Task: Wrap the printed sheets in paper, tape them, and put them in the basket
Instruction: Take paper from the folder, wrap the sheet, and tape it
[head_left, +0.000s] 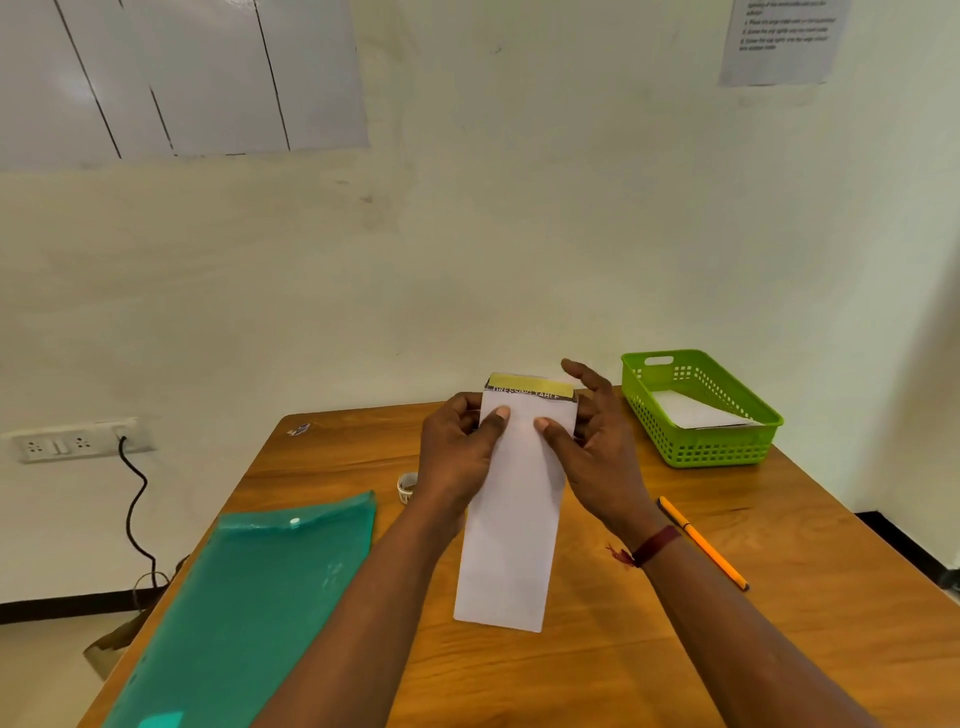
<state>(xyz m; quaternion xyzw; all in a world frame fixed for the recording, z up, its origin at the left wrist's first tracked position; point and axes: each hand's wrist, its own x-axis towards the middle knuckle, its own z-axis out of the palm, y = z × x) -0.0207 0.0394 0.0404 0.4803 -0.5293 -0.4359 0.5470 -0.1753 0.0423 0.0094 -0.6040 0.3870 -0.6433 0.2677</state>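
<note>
Folder: green plastic folder (249, 597) lies flat, near left on the table (779, 623).
Wrap: long white paper (506, 561), held over the table.
Left hand (457, 452): pinches the paper's left edge, thumb in front.
Right hand (597, 447): pinches the right edge, forefinger lifted.
Printed sheets (530, 387): inside the paper, yellow top showing.
Basket (701, 447): far right, holding 1 white packet (696, 413).

matt white paper wrap (511, 530), printed sheet (530, 387) glossy-looking at top, perforated green plastic basket (696, 447), translucent teal plastic folder (249, 597), smooth varnished wood tabletop (675, 649), tape roll (407, 486) near folder
</note>
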